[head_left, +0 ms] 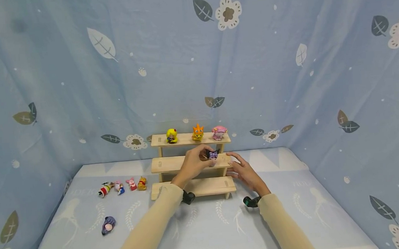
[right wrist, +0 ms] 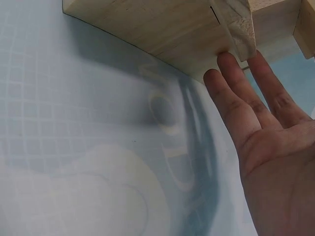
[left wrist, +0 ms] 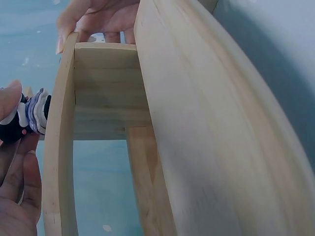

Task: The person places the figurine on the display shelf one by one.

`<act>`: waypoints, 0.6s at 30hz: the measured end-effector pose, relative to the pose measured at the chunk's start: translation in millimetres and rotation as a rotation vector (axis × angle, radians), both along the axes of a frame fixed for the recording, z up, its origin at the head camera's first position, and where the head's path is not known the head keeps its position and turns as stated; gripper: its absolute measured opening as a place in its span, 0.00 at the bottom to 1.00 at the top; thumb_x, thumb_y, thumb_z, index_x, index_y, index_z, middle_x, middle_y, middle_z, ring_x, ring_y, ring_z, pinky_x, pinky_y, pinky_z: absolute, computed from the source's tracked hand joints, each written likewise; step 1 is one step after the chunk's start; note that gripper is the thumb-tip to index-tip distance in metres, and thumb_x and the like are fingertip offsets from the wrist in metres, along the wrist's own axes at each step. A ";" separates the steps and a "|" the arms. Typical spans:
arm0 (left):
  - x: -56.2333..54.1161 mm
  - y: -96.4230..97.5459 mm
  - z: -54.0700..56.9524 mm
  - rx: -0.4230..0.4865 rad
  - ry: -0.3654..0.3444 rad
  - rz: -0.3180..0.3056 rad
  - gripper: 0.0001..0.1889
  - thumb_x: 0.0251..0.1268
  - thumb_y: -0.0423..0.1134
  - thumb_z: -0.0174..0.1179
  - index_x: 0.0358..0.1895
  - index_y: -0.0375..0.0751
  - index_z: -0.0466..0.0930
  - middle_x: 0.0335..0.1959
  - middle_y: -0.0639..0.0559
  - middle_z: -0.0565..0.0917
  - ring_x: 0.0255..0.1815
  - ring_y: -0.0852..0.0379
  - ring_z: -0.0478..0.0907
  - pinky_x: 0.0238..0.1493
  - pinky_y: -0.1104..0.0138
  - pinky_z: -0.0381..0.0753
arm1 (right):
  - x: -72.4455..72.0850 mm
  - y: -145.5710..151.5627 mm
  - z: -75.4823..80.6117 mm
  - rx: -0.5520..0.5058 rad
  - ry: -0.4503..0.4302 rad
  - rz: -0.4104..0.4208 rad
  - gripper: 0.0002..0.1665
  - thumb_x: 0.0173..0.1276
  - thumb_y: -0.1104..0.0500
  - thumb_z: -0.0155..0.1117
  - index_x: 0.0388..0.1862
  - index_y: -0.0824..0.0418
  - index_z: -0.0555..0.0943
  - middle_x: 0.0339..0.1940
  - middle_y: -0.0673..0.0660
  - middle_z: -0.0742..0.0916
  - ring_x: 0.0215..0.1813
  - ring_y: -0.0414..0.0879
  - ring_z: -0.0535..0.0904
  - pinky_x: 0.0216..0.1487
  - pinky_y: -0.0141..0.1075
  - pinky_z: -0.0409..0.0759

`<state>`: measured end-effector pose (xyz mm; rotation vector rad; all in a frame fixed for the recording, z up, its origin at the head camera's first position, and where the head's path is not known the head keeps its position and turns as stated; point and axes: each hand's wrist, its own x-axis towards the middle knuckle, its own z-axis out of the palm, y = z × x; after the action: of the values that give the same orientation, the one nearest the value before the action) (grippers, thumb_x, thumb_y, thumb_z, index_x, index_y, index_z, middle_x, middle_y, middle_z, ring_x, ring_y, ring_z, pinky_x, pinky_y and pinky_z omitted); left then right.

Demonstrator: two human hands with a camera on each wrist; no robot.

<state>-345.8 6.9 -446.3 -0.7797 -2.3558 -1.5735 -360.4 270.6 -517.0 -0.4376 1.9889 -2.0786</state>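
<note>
Left hand (head_left: 194, 162) pinching figurine (head_left: 213, 155), right hand (head_left: 246, 174) touching shelf end (head_left: 224, 161)

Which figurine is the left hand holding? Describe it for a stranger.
Find the pale wooden three-tiered stand. Right of centre, by its middle tier, the left hand pinches a black-and-purple figurine. Dark colouring sets it apart from the yellow, orange and pink figurines above.

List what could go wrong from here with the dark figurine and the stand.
The left hand holds the small dark figurine at the middle tier; it might slip and fall.

The right hand is at the right end of the wooden stand; a nudge could shift it and topple the top-tier figurines.
</note>
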 end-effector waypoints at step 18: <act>-8.4 17.8 -5.1 0.046 0.011 0.000 0.19 0.60 0.34 0.76 0.54 0.44 0.83 0.42 0.48 0.86 0.41 0.54 0.85 0.45 0.64 0.85 | -1.1 -0.3 -1.9 -0.006 -0.015 -0.009 0.33 0.83 0.48 0.55 0.81 0.49 0.60 0.72 0.65 0.71 0.66 0.68 0.74 0.65 0.57 0.76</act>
<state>-354.3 24.8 -451.4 -0.7769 -2.3036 -1.6127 -361.5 270.4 -518.9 -0.4144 1.9805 -2.0871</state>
